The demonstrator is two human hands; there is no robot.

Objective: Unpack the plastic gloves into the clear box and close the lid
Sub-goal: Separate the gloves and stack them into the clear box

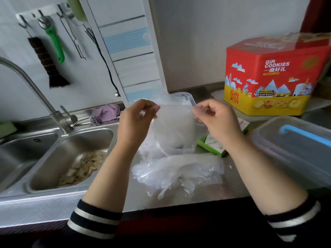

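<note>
Your left hand [138,115] and right hand [214,115] each pinch a top corner of the glove stack [174,126], hanging it flat above the bench [232,187], probably to square it. Clear box [184,97] sits behind, toward the bench's back edge; its lid [293,147] lies at the right edge, off.

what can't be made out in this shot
- Clear box, head view: mostly hidden behind the stack of plastic gloves that the left hand and right hand pinch.
- Green packet: print too small, partly under right forearm.
- Lidded container: cut off by the right edge.
</note>
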